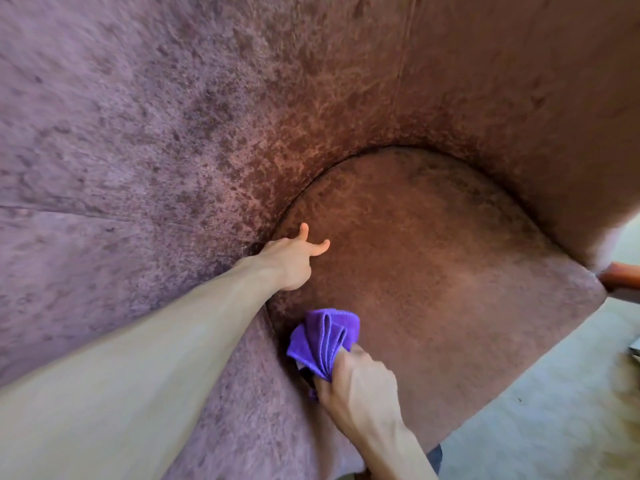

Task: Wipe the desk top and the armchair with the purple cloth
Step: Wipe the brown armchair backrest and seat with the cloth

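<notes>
My right hand [356,379] squeezes the purple cloth [323,341] in a bunch. It is low on the armchair [433,254] seat, right by the crack at its side. My left hand [292,263] rests further up that crack, with two fingers poking out loose and holding nothing. The cloth could slip down the crack and get stuck. Bunched up like this, it may miss spots. The chair is soft, fuzzy and blotchy, with a round seat. The cloth is fluffy and folded.

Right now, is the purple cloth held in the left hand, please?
No, the right hand grips the bunched purple cloth, while the left hand lies bare against the armchair.
</notes>
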`<state>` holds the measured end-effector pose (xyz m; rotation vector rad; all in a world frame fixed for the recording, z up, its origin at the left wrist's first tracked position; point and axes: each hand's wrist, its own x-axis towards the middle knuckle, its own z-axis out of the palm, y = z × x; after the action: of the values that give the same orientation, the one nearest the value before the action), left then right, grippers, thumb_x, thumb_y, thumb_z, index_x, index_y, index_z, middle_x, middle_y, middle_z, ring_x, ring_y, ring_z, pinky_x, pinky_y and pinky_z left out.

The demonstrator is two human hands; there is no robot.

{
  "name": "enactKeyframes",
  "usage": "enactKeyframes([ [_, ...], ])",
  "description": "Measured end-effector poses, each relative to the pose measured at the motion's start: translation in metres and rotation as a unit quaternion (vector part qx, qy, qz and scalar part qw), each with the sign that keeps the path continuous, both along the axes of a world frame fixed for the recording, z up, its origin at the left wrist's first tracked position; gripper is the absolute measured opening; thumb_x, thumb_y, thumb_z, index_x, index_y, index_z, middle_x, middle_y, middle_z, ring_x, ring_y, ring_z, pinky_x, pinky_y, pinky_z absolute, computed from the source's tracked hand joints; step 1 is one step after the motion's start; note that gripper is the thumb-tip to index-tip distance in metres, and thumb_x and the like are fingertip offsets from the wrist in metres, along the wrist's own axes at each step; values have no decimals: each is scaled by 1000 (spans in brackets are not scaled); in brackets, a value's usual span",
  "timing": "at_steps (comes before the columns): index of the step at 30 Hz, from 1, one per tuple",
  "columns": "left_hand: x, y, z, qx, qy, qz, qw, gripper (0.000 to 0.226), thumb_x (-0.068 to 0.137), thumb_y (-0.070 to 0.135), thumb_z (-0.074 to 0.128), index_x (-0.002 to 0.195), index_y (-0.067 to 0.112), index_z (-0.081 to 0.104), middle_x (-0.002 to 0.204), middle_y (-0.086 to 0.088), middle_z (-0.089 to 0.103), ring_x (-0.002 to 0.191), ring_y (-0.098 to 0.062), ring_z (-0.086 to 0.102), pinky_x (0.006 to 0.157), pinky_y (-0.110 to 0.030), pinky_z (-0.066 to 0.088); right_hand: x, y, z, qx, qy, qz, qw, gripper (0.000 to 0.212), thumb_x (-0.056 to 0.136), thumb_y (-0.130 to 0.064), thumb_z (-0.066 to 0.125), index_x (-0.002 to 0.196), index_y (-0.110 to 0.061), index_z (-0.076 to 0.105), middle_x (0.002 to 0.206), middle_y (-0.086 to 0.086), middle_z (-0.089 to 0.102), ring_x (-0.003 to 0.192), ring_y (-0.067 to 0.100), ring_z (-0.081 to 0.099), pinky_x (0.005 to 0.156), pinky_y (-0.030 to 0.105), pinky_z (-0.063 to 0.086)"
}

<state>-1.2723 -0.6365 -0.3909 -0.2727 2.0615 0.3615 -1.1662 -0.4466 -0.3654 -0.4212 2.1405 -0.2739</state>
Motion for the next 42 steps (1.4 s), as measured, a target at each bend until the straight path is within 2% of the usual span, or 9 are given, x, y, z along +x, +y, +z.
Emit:
enactKeyframes([
  [5, 2, -1, -1, -10, 1, -15, 1000, 86, 91, -1, 38, 157, 50, 17, 170, -1, -10, 148, -34, 34, 120, -39, 28, -21, -31, -20, 15, 6, 2, 1000, 65, 89, -40, 56, 147, -41, 27, 114, 5, 58, 99, 35, 67, 76, 38, 48],
  [9, 5, 0, -4, -11, -7, -11, 1000, 91, 91, -5, 37, 156, 54, 14, 170, 1, -13, 149, -36, 30, 121, -43, 28, -1, 1, -12, 82, -38, 52, 995, 30, 91, -37, 52, 117, -24, 56, 115, 6, 66, 107, 32, 67, 83, 34, 49],
  [15, 7, 2, -7, -16, -8, -12, 1000, 93, 90, -6, 37, 156, 54, 12, 170, -1, -14, 148, -36, 31, 119, -45, 32, 2, 20, 19, 45, -53, 57, 996, 31, 89, -46, 48, 105, -21, 55, 110, 8, 67, 104, 36, 66, 81, 37, 50],
  [19, 5, 3, -7, -21, 0, -12, 1000, 88, 91, -2, 37, 157, 52, 14, 170, -2, -12, 149, -37, 31, 121, -44, 28, -10, -17, 6, -38, -12, 60, 997, 36, 88, -39, 53, 121, -27, 50, 114, 8, 61, 102, 39, 65, 82, 41, 51],
  [23, 6, 0, -3, -15, -1, -19, 1000, 87, 92, -2, 35, 156, 52, 15, 170, 1, -13, 150, -35, 29, 121, -42, 26, -6, -36, -14, 11, -39, 169, 985, 48, 96, -20, 48, 141, -35, 43, 124, 11, 64, 114, 35, 64, 88, 38, 49],
  [30, 5, 0, -4, -4, -21, -9, 1000, 94, 90, -9, 33, 156, 55, 12, 169, 3, -17, 150, -38, 26, 121, -47, 30, 2, 34, 0, 101, -120, 248, 956, 33, 92, -25, 57, 125, -28, 58, 127, 6, 65, 119, 29, 63, 94, 34, 48],
  [37, 2, 1, -6, -4, -27, -6, 1000, 90, 92, -6, 34, 156, 54, 13, 169, 2, -16, 152, -38, 23, 123, -46, 26, -16, 22, 3, 38, -158, 55, 985, 29, 81, -42, 51, 80, -14, 45, 102, 18, 67, 85, 35, 61, 73, 35, 44],
  [39, 1, 0, -5, -3, -29, -2, 1000, 90, 92, -5, 34, 156, 54, 15, 170, 4, -15, 153, -36, 22, 124, -45, 24, -13, -11, -6, -7, -146, 61, 987, 18, 85, -34, 56, 92, -19, 48, 109, 17, 63, 94, 36, 63, 78, 37, 47],
  [42, 1, 0, -7, -8, -21, -3, 1000, 86, 93, -1, 36, 156, 54, 17, 170, 3, -14, 153, -34, 24, 124, -43, 23, -19, -54, -18, 33, -165, 150, 974, 64, 89, -16, 64, 144, -36, 38, 132, 14, 58, 122, 36, 59, 96, 40, 48],
])
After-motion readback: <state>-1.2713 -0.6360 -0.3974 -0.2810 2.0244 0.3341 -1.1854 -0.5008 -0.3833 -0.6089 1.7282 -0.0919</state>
